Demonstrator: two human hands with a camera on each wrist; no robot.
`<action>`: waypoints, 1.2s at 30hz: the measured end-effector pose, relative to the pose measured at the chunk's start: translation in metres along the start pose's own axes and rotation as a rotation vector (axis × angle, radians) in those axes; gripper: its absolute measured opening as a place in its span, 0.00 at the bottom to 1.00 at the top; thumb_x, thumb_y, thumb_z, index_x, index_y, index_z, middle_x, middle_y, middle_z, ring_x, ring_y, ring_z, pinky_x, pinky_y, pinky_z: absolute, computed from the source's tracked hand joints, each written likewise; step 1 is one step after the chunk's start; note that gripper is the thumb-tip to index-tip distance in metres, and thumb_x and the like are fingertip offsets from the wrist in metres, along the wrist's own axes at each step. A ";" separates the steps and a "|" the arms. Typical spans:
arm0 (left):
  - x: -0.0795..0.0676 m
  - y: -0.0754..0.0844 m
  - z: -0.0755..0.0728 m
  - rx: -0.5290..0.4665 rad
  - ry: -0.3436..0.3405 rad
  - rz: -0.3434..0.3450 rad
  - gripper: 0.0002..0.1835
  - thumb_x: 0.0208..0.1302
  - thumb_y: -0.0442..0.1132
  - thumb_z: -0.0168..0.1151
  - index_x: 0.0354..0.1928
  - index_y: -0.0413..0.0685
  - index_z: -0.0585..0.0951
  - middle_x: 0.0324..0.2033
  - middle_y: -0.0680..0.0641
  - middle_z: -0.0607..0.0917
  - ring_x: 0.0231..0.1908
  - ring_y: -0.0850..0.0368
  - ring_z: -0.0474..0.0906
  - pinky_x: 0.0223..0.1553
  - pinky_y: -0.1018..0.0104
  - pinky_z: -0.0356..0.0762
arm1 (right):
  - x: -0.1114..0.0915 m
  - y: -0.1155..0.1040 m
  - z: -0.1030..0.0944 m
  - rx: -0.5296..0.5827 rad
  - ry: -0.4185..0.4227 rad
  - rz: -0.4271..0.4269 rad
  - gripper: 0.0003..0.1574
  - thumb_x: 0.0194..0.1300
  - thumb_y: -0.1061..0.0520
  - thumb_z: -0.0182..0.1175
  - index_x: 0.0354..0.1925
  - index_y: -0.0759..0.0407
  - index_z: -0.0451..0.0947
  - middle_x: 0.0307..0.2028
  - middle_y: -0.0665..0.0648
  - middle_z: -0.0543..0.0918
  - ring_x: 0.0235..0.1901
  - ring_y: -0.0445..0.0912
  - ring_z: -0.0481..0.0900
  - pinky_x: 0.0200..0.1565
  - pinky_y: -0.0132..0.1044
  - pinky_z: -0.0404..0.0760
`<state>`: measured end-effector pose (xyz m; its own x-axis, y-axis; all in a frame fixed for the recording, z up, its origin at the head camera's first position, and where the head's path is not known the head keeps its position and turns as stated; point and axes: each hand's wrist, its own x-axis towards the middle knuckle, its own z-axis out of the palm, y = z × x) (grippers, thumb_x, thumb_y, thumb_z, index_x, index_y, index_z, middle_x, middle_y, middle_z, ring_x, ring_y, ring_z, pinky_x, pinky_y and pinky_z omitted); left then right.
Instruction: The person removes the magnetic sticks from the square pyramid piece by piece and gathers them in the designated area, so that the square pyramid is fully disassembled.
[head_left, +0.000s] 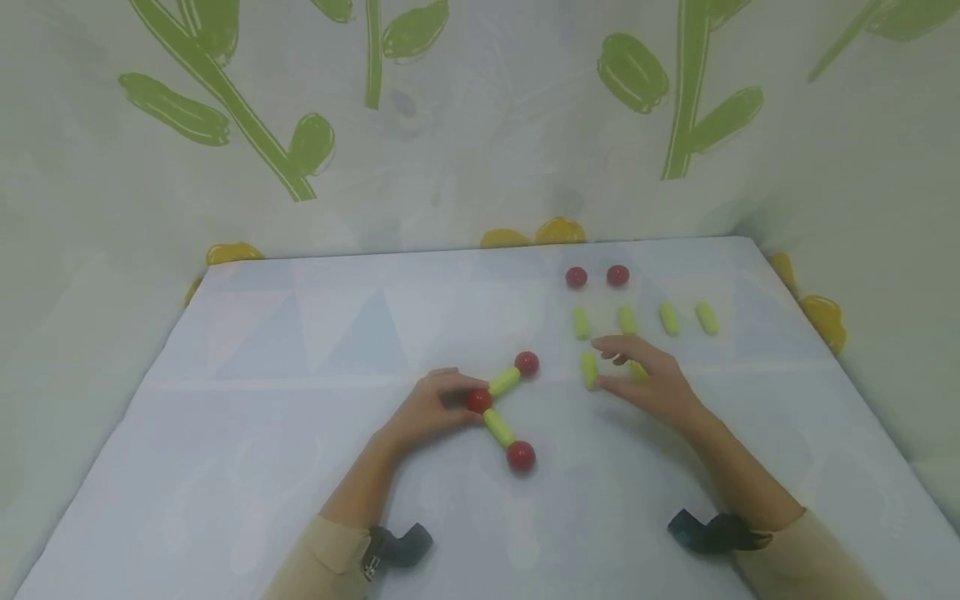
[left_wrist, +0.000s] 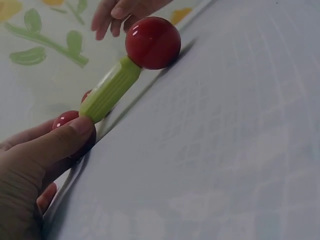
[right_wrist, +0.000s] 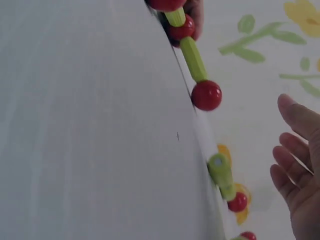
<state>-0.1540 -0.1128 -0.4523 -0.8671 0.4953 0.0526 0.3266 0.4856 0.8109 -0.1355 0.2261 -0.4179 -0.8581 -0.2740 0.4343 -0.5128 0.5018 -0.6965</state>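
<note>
My left hand point(head_left: 435, 407) holds the middle red ball point(head_left: 479, 401) of a V-shaped piece between thumb and fingers. Two yellow-green rods, an upper one point(head_left: 505, 382) and a lower one point(head_left: 498, 428), spread from that ball to the right. Each ends in a red ball, one farther back point(head_left: 527, 363) and one nearer point(head_left: 521, 457). My right hand point(head_left: 648, 379) hovers over the loose rods with thumb and fingers spread and nothing between them. Its thumb tip overlaps the edge of one rod point(head_left: 588, 367) in the head view, and another rod point(head_left: 638, 372) is partly hidden behind it.
Beyond the right hand, several loose rods point(head_left: 669, 318) lie in a row on the white table point(head_left: 300, 500). Two loose red balls, a left one point(head_left: 576, 277) and a right one point(head_left: 618, 275), sit behind them. A wall point(head_left: 465, 167) with painted green plants borders the table's back.
</note>
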 end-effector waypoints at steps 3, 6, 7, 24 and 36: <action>-0.001 0.002 -0.001 -0.007 -0.017 -0.038 0.22 0.50 0.43 0.72 0.50 0.65 0.82 0.45 0.63 0.82 0.62 0.53 0.66 0.64 0.48 0.62 | 0.010 -0.010 0.016 0.014 -0.124 0.023 0.31 0.52 0.62 0.70 0.55 0.59 0.75 0.46 0.57 0.81 0.38 0.44 0.76 0.39 0.31 0.79; -0.001 0.002 -0.001 -0.012 -0.035 -0.063 0.22 0.50 0.43 0.72 0.50 0.65 0.82 0.46 0.63 0.82 0.66 0.49 0.60 0.66 0.44 0.57 | 0.022 -0.017 0.032 0.037 -0.238 0.059 0.32 0.53 0.57 0.70 0.57 0.57 0.74 0.48 0.56 0.80 0.36 0.42 0.75 0.36 0.32 0.80; -0.002 0.002 -0.001 -0.015 -0.039 -0.058 0.22 0.49 0.42 0.72 0.50 0.64 0.82 0.46 0.63 0.82 0.66 0.49 0.60 0.65 0.44 0.58 | 0.026 -0.019 0.037 0.039 -0.271 0.068 0.33 0.53 0.56 0.71 0.58 0.56 0.73 0.49 0.56 0.80 0.35 0.42 0.75 0.36 0.32 0.80; 0.000 -0.002 -0.002 0.015 -0.069 0.050 0.23 0.48 0.43 0.74 0.49 0.67 0.82 0.44 0.67 0.82 0.53 0.61 0.67 0.55 0.53 0.66 | 0.033 -0.018 0.068 -0.075 -0.321 0.224 0.15 0.55 0.55 0.69 0.42 0.47 0.77 0.36 0.44 0.78 0.34 0.40 0.74 0.39 0.31 0.79; -0.001 -0.001 -0.002 0.012 -0.062 0.051 0.23 0.48 0.43 0.74 0.49 0.66 0.82 0.44 0.66 0.82 0.53 0.60 0.68 0.56 0.51 0.66 | 0.029 -0.024 0.077 -0.140 -0.252 0.126 0.15 0.56 0.60 0.65 0.45 0.54 0.79 0.41 0.51 0.75 0.40 0.41 0.74 0.43 0.34 0.80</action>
<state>-0.1544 -0.1150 -0.4515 -0.8241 0.5635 0.0572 0.3747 0.4667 0.8011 -0.1499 0.1430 -0.4327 -0.9033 -0.3886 0.1819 -0.4082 0.6479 -0.6431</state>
